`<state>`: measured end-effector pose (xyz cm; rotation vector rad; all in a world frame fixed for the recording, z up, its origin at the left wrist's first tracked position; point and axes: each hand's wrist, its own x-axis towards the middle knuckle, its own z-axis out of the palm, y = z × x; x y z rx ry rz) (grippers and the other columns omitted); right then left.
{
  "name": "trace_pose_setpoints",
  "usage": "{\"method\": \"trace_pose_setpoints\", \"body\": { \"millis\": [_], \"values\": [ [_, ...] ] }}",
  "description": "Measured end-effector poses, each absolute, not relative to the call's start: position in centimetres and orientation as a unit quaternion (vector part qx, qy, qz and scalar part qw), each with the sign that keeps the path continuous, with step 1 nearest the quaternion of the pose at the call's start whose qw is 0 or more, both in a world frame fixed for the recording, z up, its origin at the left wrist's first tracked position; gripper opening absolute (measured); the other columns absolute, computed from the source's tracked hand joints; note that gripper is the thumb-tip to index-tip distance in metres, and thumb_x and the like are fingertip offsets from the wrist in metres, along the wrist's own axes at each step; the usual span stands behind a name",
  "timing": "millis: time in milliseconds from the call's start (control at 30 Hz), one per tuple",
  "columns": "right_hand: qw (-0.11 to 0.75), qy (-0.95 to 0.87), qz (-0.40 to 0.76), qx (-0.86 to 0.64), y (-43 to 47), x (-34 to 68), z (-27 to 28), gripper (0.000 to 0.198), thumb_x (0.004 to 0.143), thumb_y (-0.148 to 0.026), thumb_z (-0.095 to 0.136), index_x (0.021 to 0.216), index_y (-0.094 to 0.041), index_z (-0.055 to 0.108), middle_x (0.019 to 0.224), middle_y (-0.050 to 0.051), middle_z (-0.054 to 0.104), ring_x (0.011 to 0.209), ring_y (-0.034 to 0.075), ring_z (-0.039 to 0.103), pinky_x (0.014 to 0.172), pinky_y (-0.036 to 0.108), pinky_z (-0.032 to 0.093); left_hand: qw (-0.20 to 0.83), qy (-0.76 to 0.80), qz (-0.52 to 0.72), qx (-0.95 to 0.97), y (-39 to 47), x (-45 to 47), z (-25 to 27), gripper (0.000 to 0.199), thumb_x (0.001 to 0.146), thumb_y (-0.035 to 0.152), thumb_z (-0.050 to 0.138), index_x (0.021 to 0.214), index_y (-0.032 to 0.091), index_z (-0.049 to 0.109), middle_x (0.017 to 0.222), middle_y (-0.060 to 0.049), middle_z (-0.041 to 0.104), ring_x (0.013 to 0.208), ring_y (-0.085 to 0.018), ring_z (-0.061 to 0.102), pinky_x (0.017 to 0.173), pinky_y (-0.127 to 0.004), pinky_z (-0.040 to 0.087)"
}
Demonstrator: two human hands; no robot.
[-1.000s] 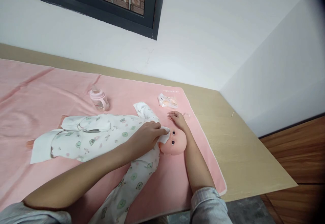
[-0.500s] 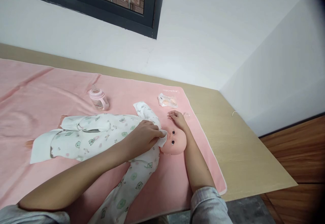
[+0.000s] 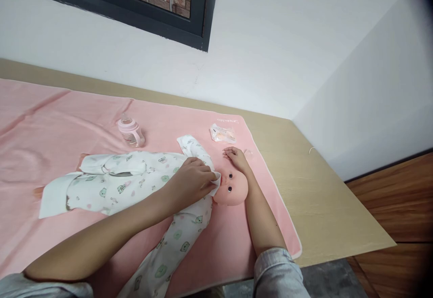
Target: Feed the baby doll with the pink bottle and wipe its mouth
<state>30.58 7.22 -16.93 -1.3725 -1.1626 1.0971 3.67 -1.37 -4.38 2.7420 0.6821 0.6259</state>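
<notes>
A baby doll (image 3: 237,195) lies on its back with its head to the right, dressed in a white romper (image 3: 152,167) printed with green and pink figures. My left hand (image 3: 198,178) pinches a white wipe (image 3: 216,183) against the doll's chin, just below the mouth. Beyond the doll's head rests my right hand (image 3: 236,157), fingers stretched out on the pink mat (image 3: 169,126) and holding nothing. Its forearm lies along the top of the doll's head. Near that hand is a crumpled clear plastic packet (image 3: 222,134).
A pink baby bottle (image 3: 131,132) stands on the mat behind the doll's legs. A small clear item (image 3: 249,153) sits right of my right hand. The wooden table (image 3: 321,208) extends right of the mat; a wall (image 3: 257,63) and window frame (image 3: 199,27) rise behind.
My left hand has shifted slightly left with the wipe, from the doll's mouth area to its chin, so more of the mouth shows. The right hand stays put.
</notes>
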Motion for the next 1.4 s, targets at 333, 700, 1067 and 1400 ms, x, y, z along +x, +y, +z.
{"method": "trace_pose_setpoints", "body": {
  "millis": [333,700,1067,1400],
  "values": [
    [0.494,-0.479,0.451,-0.569,7.0,30.4,-16.5,0.014,0.08,-0.019,0.058,0.091,-0.015,0.066,0.085,0.005,0.07,0.076,0.012,0.067,0.081,0.027,0.055,0.072,0.242,0.232,0.939,-1.2,3.9,-5.1,0.011,0.088,0.013,0.062,0.079,0.018,0.065,0.073,0.001,0.065,0.077,-0.019,0.055,0.089,-0.039,0.038],
    [0.497,-0.479,0.448,-0.567,7.3,30.6,-17.2,0.013,0.078,-0.023,0.061,0.089,-0.017,0.066,0.085,0.005,0.071,0.077,0.013,0.068,0.083,0.03,0.056,0.059,0.252,0.242,0.935,-0.8,3.9,-5.3,0.013,0.091,0.015,0.057,0.085,0.018,0.068,0.076,0.0,0.067,0.077,-0.02,0.056,0.087,-0.04,0.038],
    [0.498,-0.479,0.437,-0.575,7.1,30.4,-16.8,0.014,0.078,-0.021,0.06,0.09,-0.017,0.067,0.084,0.004,0.071,0.077,0.013,0.067,0.082,0.029,0.056,0.04,0.246,0.257,0.934,-0.6,4.0,-5.9,0.022,0.097,0.017,0.05,0.09,0.019,0.07,0.074,-0.002,0.063,0.076,-0.019,0.054,0.083,-0.038,0.04],
    [0.495,-0.48,0.435,-0.579,7.1,30.4,-16.9,0.013,0.079,-0.021,0.059,0.089,-0.017,0.067,0.083,0.004,0.071,0.074,0.012,0.067,0.081,0.029,0.056,0.045,0.259,0.264,0.928,-0.5,4.2,-6.1,0.039,0.086,0.0,0.046,0.098,0.025,0.074,0.081,-0.003,0.063,0.077,-0.017,0.056,0.082,-0.034,0.045]
  ]
}}
